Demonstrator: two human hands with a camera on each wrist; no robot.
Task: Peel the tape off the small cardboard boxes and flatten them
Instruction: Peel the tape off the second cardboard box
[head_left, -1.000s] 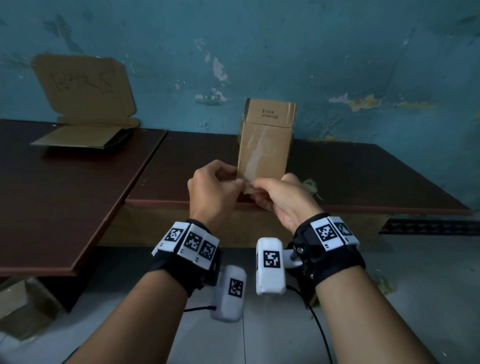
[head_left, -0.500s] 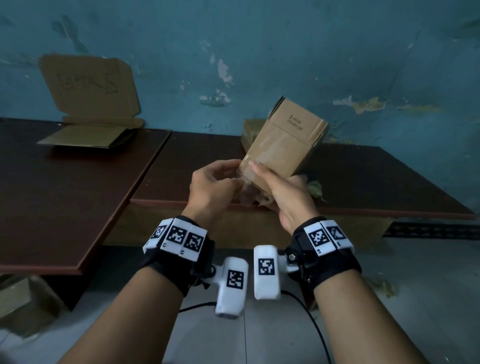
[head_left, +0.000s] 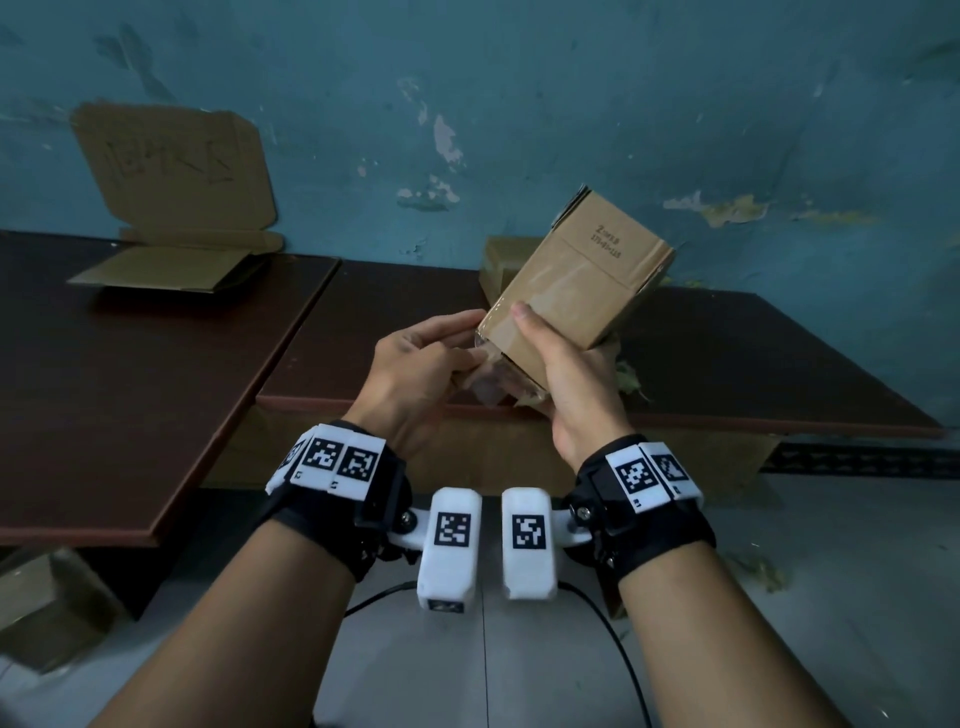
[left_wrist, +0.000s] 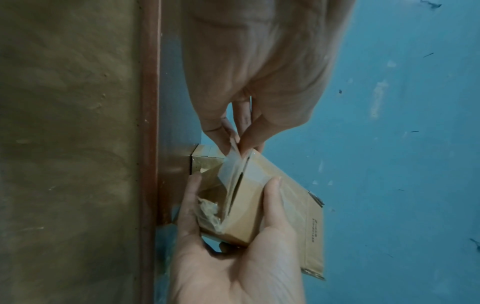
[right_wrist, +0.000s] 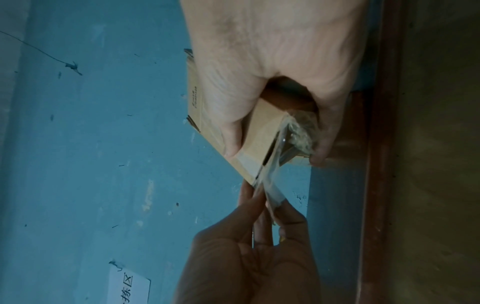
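A small brown cardboard box (head_left: 582, 280) is held in the air in front of the dark table, tilted with its top to the right. My right hand (head_left: 566, 374) grips its lower end, thumb on the front face. My left hand (head_left: 415, 364) pinches a strip of clear tape (left_wrist: 231, 164) that lifts off the box's bottom end. In the left wrist view the box (left_wrist: 259, 197) sits in my right hand (left_wrist: 233, 257) and my left hand (left_wrist: 239, 135) pinches the tape. A crumpled wad of tape (right_wrist: 301, 131) lies under my right fingers. The box's bottom flaps are mostly hidden.
Another small box (head_left: 501, 265) stands on the dark table (head_left: 753, 364) against the blue wall. A flattened, opened carton (head_left: 171, 208) rests on the left table (head_left: 130, 389). More cardboard (head_left: 47, 613) lies on the floor at lower left.
The box has tilted from upright to leaning right and moved slightly up. My right hand shifted from pinching its bottom edge to gripping its lower end, while my left hand pulls tape away.
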